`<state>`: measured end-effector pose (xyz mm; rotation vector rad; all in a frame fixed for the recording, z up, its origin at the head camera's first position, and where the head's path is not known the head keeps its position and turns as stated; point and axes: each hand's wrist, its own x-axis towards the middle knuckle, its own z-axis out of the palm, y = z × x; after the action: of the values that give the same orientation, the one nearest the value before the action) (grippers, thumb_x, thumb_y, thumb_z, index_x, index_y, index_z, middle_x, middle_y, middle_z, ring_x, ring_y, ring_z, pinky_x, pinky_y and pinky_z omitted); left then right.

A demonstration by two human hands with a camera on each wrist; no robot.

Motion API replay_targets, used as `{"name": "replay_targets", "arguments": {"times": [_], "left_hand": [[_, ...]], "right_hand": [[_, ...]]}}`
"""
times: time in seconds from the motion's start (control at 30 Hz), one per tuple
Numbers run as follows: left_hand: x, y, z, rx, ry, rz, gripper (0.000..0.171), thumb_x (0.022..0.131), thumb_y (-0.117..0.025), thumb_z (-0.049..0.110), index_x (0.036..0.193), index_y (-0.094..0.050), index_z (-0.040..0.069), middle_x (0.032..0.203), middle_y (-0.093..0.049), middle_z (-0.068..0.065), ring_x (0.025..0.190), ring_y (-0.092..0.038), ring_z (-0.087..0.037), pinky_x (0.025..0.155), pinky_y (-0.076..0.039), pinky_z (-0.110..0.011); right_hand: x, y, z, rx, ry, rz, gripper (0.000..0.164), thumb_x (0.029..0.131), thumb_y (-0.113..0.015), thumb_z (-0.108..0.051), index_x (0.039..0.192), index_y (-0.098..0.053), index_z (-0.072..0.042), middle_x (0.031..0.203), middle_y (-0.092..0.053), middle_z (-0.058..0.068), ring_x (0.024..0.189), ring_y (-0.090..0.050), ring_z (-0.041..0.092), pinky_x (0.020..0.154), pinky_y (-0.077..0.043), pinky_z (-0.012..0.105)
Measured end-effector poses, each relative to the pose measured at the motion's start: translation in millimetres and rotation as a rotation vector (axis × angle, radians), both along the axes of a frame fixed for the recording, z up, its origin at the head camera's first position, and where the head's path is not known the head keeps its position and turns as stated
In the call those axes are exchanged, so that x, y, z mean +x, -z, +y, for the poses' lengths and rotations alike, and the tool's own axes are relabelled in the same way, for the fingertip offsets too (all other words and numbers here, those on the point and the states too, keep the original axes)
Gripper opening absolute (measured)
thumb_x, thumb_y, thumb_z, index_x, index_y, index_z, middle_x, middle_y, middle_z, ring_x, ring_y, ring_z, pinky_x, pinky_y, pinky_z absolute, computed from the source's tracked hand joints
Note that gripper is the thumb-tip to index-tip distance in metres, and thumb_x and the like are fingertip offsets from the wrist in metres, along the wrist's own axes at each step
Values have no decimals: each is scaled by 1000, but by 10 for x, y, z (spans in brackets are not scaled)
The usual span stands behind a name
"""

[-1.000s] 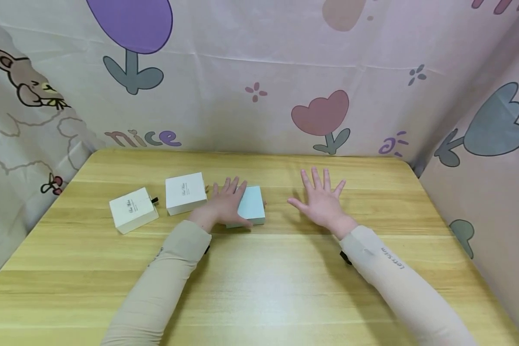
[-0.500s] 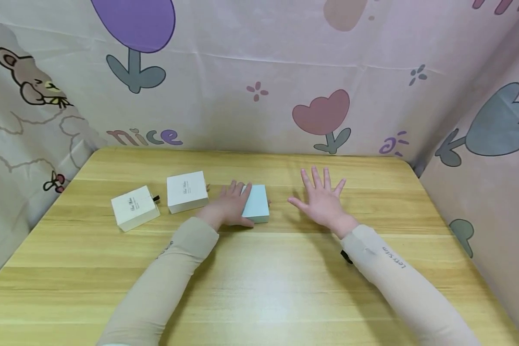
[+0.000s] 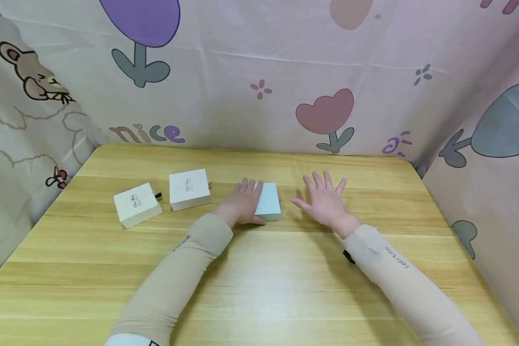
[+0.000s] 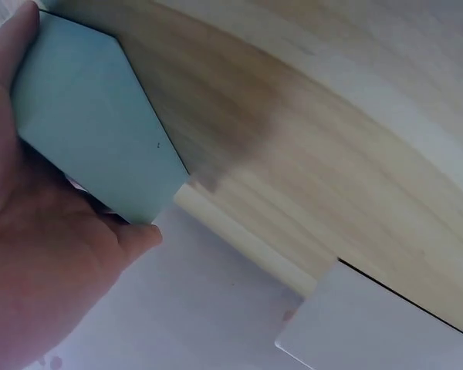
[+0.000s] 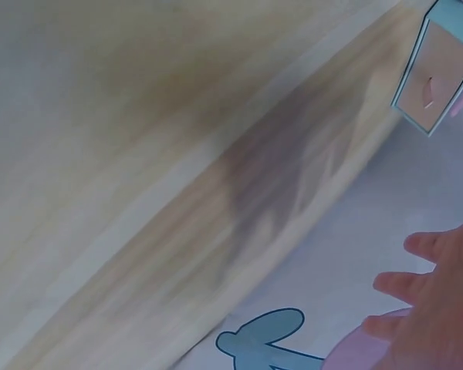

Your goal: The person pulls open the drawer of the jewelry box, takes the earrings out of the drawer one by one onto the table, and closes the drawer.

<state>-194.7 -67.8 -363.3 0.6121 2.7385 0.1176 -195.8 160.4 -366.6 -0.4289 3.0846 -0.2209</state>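
Note:
In the head view my left hand [image 3: 243, 202] spans a light blue drawer-style gift box [image 3: 269, 202], thumb along its near side and fingers toward its far side. The left wrist view shows the box [image 4: 92, 108] between my thumb and index finger; the other fingers are hidden there. A tan end face [image 5: 434, 77] with a small pull tab appears in the right wrist view. To the right of the box, apart from it, my right hand [image 3: 327, 204] is spread wide and holds nothing. Whether that hand touches the table cannot be told.
Two white lettered gift boxes sit left of my left hand: one nearer box [image 3: 189, 189] and one farther left [image 3: 137, 205] with a black tab. All are on a wooden table [image 3: 259, 288]. A patterned cloth [image 3: 225, 105] hangs behind and at both sides.
My left hand and the light blue box have slid to the right together, toward my right hand. My right hand stays nearly where it was. The head view has shifted slightly.

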Motion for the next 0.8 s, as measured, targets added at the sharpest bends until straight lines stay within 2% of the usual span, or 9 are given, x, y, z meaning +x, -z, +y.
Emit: {"name": "replay_targets", "arguments": {"times": [0.5,0.63,0.8], "left_hand": [[-57,56,183,-40,39,43,109,79,-64,57,150,-3,1,154,-14,-24,143,-10,-40,118,-11,-47],[-88,76,190,-9,45,37,109,79,-65,57,150,-3,1,154,-13,-23,143,-9,-40,118,-10,-47],[-108,71,125,59,31,3,114,76,-66,60,150,-1,3,157,-4,-21,145,-1,-38,118,-5,-49]], "right_hand": [[5,57,7,65,-16,-8,76,90,-49,-57,145,-32,-7,149,-31,20,140,-14,46,99,6,77],[5,48,1,84,-20,-11,75,90,-49,-56,145,-34,-8,148,-35,19,140,-16,46,100,4,77],[-9,35,-10,84,-16,-13,74,90,-50,-55,144,-34,-8,146,-36,19,140,-17,46,100,5,77]]}}
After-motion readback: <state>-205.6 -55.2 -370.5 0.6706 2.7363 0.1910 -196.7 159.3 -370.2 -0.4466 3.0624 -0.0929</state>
